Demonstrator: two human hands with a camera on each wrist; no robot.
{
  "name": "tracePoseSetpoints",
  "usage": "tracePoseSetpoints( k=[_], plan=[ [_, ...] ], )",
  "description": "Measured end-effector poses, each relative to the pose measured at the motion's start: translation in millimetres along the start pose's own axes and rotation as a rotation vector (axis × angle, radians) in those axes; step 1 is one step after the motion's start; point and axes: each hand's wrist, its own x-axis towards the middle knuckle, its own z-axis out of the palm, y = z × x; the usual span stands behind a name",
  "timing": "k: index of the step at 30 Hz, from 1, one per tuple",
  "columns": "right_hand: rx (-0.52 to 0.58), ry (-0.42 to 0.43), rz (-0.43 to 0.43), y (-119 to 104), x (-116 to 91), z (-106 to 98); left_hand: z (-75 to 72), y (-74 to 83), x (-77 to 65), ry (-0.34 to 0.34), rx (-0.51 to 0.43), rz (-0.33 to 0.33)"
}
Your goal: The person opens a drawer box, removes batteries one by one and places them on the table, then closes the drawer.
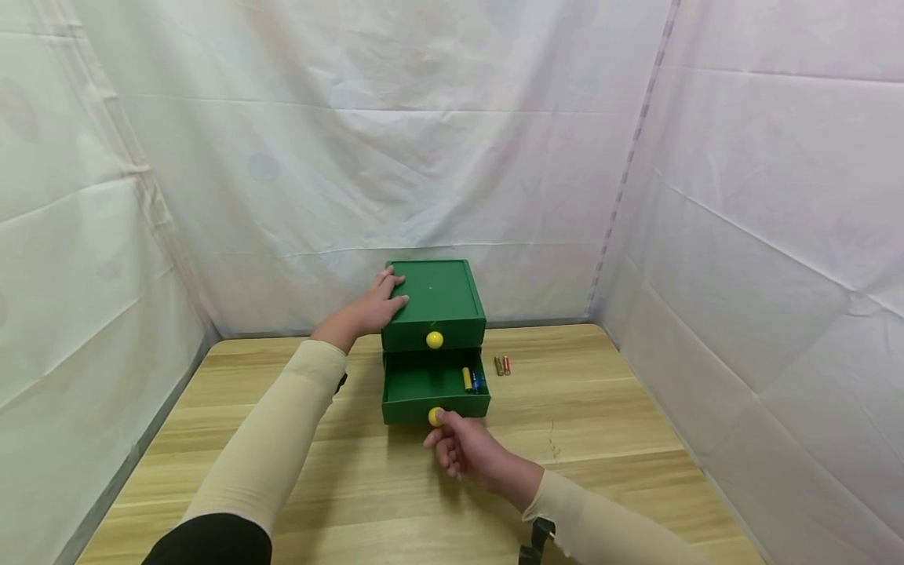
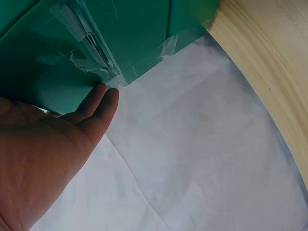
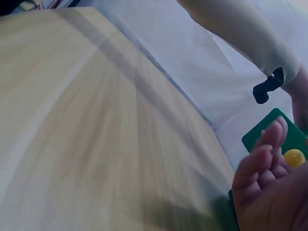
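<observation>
A green two-drawer cabinet point(image 1: 438, 290) stands at the back of the table, its lower drawer point(image 1: 413, 382) pulled out. Across the cabinet's upper left edge lies my left hand point(image 1: 373, 306), fingers spread; the left wrist view shows fingertips point(image 2: 113, 96) against the green wall by a taped corner. My right hand point(image 1: 480, 451) is at the lower drawer's yellow knob point(image 1: 434, 417), thumb over it and the other fingers bent below. Inside the drawer, at its right side, are a yellow battery point(image 1: 467, 380) and a blue battery point(image 1: 475, 382).
Right of the cabinet, a brownish battery point(image 1: 498, 366) and a red battery point(image 1: 506, 365) lie side by side on the wooden table point(image 1: 579, 424). The upper drawer, with its yellow knob point(image 1: 434, 340), is closed. White cloth point(image 1: 438, 157) hangs behind and along both sides.
</observation>
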Motion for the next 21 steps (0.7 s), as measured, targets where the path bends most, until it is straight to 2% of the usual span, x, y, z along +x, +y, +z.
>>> tracePoseSetpoints(
  k=[8, 10, 13, 17, 21],
  plan=[
    [-0.217, -0.156, -0.011, -24.2, -13.2, -4.3, 1.2, 0.4, -0.6, 0.007, 0.018, 0.002],
    [-0.265, -0.196, -0.042, -35.0, -16.5, -7.1, 1.0, 0.8, -0.9, 0.008, 0.011, 0.006],
    [-0.367, -0.233, -0.14, -55.7, -21.1, -13.1, 0.3, 2.5, -2.3, 0.011, -0.004, 0.011],
    [-0.532, -0.195, -0.285, -86.2, -24.1, -24.6, 0.2, -0.5, 0.6, 0.009, -0.019, 0.005],
    [-0.675, -0.119, -0.336, -110.7, -22.5, -37.4, 0.8, -4.2, 4.5, 0.001, -0.028, 0.0]
  ],
)
